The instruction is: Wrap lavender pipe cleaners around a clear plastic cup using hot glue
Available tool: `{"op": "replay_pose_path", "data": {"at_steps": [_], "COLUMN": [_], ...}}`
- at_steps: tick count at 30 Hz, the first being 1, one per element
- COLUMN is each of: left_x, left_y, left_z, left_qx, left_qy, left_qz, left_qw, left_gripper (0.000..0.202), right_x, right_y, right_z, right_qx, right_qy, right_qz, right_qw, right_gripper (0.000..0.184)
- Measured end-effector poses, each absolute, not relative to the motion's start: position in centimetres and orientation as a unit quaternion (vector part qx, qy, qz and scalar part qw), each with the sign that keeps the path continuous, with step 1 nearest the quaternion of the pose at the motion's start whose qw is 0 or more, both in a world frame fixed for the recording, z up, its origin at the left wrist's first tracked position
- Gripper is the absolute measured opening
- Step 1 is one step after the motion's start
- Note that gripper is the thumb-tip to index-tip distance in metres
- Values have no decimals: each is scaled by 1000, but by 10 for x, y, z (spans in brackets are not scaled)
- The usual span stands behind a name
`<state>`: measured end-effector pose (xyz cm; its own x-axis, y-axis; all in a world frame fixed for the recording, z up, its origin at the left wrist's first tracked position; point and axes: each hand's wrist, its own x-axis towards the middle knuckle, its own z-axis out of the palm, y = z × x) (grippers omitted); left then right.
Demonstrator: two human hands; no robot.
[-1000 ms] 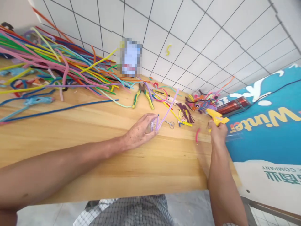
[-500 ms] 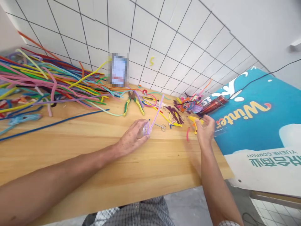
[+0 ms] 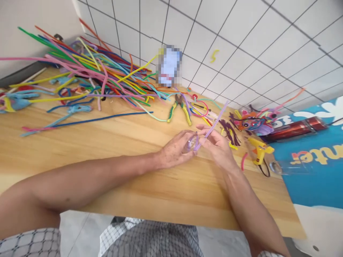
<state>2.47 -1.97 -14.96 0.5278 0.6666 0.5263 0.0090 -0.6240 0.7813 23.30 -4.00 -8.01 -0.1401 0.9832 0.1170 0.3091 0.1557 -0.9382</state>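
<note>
My left hand (image 3: 175, 150) is closed around a small clear rounded object (image 3: 192, 143), whose exact kind is mostly hidden by the fingers. A purple pipe cleaner (image 3: 218, 117) runs along this object and sticks up to the right. My right hand (image 3: 216, 148) pinches that pipe cleaner between thumb and fingers, close beside the left fingertips. To the right of it, a yellow glue gun (image 3: 258, 148) rests on the table. A short pink piece (image 3: 243, 161) lies between the glue gun and my right hand.
Pliers with yellow-green handles (image 3: 179, 109) lie behind the hands. Many coloured pipe cleaners (image 3: 107, 76) are heaped at the back left. A phone (image 3: 169, 67) leans on the tiled wall. Dark brown pieces (image 3: 230, 132), a colourful figure (image 3: 254, 121) and a red cylinder (image 3: 297, 129) sit right.
My right hand has left the glue gun and come left to the purple pipe cleaner, taking hold of it. The left hand still holds the clear object. The view has shifted.
</note>
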Motion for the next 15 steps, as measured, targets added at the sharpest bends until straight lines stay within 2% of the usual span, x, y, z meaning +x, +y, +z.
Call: {"op": "replay_pose_path", "data": {"at_steps": [7, 15], "left_x": [28, 25], "left_y": [-20, -21], "left_z": [-154, -152], "left_qx": [786, 792], "left_qy": [203, 209], "left_qz": [460, 450], "left_qw": [360, 355], "left_gripper": [55, 57], "right_x": [234, 235], "right_y": [-37, -36], "right_z": [-97, -101], "right_qx": [-519, -525], "right_qy": [-592, -588], "right_qz": [422, 429], "right_qw": [451, 442], "right_gripper": [38, 40]}}
